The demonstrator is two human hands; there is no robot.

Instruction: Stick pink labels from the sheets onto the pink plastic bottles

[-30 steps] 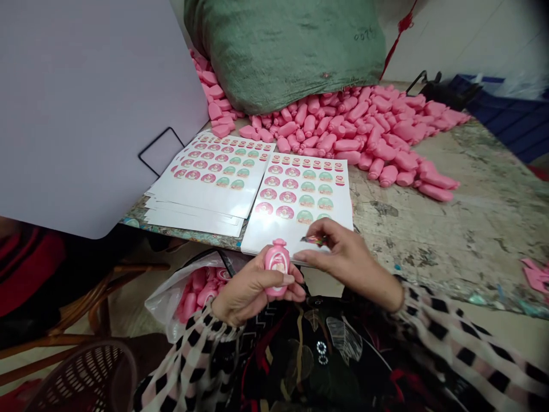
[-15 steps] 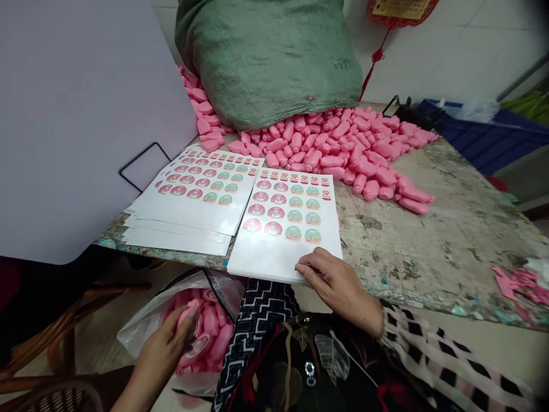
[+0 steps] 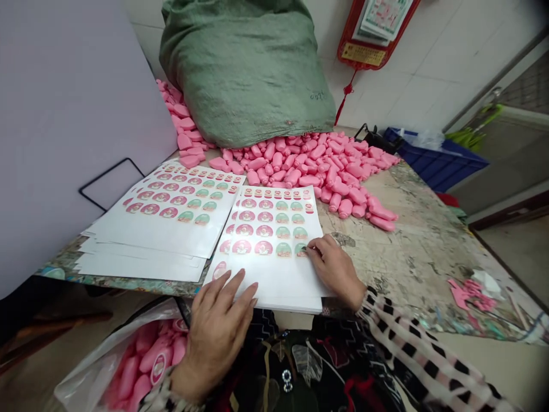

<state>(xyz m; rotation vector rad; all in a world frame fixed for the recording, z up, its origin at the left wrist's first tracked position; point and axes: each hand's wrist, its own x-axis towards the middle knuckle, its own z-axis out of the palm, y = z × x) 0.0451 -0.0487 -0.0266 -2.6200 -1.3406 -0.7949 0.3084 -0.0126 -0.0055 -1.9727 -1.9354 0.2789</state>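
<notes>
My left hand (image 3: 218, 329) lies with fingers spread on the lower left part of the front sticker sheets (image 3: 274, 277), beside a single pink sticker (image 3: 219, 270). My right hand (image 3: 337, 269) is at the right edge of the top sheet, thumb and forefinger pinched on a green sticker (image 3: 301, 250) in the lowest row. Pink and green stickers fill the sheet's upper part in rows. Left of it lies a second, fanned pile of sticker sheets (image 3: 167, 234).
Many pink bottles (image 3: 317, 154) are heaped behind the sheets, under a green sack (image 3: 244, 74). A bag of pink bottles (image 3: 146, 355) sits below the table edge at left. Pink scraps (image 3: 472, 294) lie at right; a blue crate (image 3: 441, 163) stands behind.
My left hand has come up from the bottle bag onto the sheets, its fingers now spread. My right hand has moved up to the lowest sticker row. The camera view has shifted.
</notes>
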